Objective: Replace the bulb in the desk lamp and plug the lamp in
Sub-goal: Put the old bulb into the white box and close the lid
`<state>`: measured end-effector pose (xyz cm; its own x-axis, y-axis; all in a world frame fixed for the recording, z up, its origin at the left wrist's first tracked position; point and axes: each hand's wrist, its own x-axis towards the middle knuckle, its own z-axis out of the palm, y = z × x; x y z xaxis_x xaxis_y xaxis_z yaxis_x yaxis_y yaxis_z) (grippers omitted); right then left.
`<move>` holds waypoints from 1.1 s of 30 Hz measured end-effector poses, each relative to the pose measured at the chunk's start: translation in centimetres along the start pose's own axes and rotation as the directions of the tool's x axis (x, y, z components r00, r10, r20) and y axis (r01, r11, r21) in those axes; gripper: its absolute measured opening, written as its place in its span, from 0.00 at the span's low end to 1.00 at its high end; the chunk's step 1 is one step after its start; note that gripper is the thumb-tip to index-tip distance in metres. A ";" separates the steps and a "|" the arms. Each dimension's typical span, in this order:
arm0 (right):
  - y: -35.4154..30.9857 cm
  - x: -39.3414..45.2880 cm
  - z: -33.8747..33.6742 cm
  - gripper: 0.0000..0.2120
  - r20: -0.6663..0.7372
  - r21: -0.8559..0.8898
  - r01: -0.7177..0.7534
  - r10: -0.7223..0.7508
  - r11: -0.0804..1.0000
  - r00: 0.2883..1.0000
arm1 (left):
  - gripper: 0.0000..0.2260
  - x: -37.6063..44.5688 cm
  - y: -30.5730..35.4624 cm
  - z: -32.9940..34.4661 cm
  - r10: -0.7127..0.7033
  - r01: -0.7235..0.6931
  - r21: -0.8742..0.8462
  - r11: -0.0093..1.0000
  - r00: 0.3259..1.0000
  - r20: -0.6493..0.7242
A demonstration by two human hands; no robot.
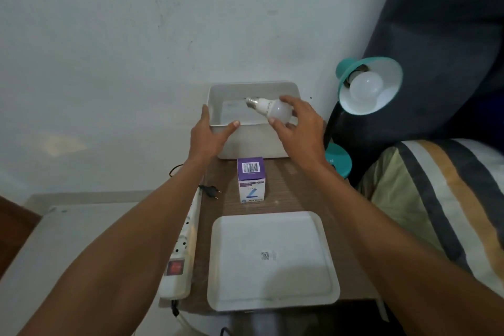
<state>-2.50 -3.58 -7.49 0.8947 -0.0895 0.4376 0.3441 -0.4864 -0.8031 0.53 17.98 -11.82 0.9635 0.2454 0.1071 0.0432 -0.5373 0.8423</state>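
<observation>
Head cam: right grip (300, 131) grasping bulb (275, 110) above white bin (253, 142); left grip (210, 136) clamped on bin's near-left corner.

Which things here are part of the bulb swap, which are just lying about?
Job: loose bulb in right hand; teal lamp, fitted bulb; black plug; power strip; bulb box; white bin, left hand gripping its rim.
Lying about: white lid; striped bedding.

Teal lamp shade (344, 69), white inside, at right edge of brown table (294, 185); white bin (253, 85), lid (272, 275), bulb (278, 110); purple-and-white box (251, 180); bedding (436, 199) striped grey, yellow, perhaps cream.
</observation>
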 end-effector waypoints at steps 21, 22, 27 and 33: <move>1.7 7.3 5.1 0.23 0.274 -0.317 -0.144 0.236 0.937 0.932 | 0.36 0.1 -0.3 0.1 0.055 -0.056 -0.048 0.997 0.998 -0.035; 1.5 6.9 4.7 0.22 0.234 -0.290 -0.135 0.207 0.947 0.950 | 0.35 0.1 -0.2 -0.1 0.056 -0.056 -0.042 0.998 0.998 -0.022; 0.5 3.8 2.0 0.15 0.031 -0.162 -0.130 0.137 0.978 0.990 | 0.33 -1.4 0.7 -1.3 0.024 -0.025 -0.037 0.999 0.999 -0.028; 0.7 -3.2 -1.8 0.12 -0.048 -0.190 -0.206 0.200 0.960 0.979 | 0.34 -8.1 -0.2 -1.9 -0.054 0.051 -0.038 0.998 0.996 -0.074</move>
<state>-5.63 -5.24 -8.69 0.9308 -0.2267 0.2869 0.0923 -0.6135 -0.7843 -7.79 17.66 -11.86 0.9377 0.3328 0.1002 0.0826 -0.4934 0.8659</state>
